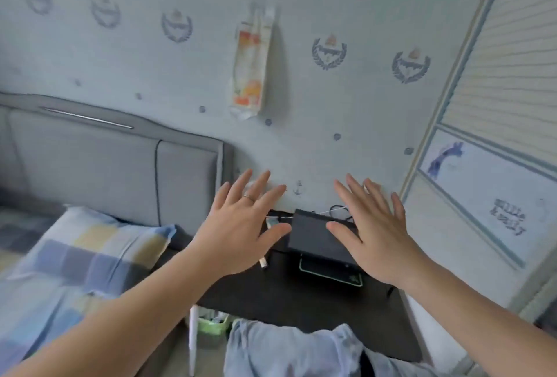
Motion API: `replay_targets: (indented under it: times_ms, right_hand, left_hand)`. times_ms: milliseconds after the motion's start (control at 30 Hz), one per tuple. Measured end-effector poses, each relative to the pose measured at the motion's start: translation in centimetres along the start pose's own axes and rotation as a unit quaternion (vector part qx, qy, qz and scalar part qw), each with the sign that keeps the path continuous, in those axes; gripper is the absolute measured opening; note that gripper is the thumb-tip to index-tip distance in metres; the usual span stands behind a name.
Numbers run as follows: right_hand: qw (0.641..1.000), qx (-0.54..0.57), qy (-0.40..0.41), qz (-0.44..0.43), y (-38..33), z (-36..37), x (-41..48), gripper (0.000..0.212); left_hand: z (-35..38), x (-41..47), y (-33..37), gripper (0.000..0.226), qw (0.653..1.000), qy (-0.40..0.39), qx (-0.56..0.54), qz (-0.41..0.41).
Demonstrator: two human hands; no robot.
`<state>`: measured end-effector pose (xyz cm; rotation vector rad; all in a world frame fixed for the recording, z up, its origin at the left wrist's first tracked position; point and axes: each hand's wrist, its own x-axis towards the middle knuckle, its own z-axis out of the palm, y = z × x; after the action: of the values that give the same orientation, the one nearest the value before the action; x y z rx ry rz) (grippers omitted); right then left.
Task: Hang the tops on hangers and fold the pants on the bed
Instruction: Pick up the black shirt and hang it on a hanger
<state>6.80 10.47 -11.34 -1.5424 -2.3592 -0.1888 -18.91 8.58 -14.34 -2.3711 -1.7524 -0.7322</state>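
Pale blue garment [286, 349] lies near; your left hand [241, 226] and right hand [373, 235] hover beyond it.
The garment sits crumpled at the tabletop's [271, 295] near edge; each grip is spread open, holding nothing, probably readying to begin; the bed [36, 310] lies left; the wardrobe door's [488, 196] writing, right, is too blurred to read.

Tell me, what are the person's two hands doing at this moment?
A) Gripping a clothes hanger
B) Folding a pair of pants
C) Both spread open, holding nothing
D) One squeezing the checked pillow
C: the left hand and the right hand both have straight, spread fingers with nothing in them, seen in front of the dark table.
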Motion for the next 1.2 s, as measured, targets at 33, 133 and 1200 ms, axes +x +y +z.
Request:
replay_targets:
  times_ms: [33, 133, 1200]
  right_hand:
    - [1.000, 0.008, -0.015, -0.027, -2.7, 1.6, 0.4, 0.077]
    - [0.991, 0.060, -0.059, -0.102, -10.8, 6.0, 1.4, 0.074]
    - [0.727, 0.141, -0.447, -0.501, -75.9, 41.6, 3.6, 0.065]
  left_hand:
    - [-0.1, -2.5, -2.3, 0.074, 0.999, -0.006, 0.007, -0.032]
    - [-0.6, -10.4, -8.5, 0.076, 0.991, -0.020, 0.023, -0.131]
    - [-3.3, -61.8, -42.0, 0.062, 0.600, -0.048, -0.063, -0.796]
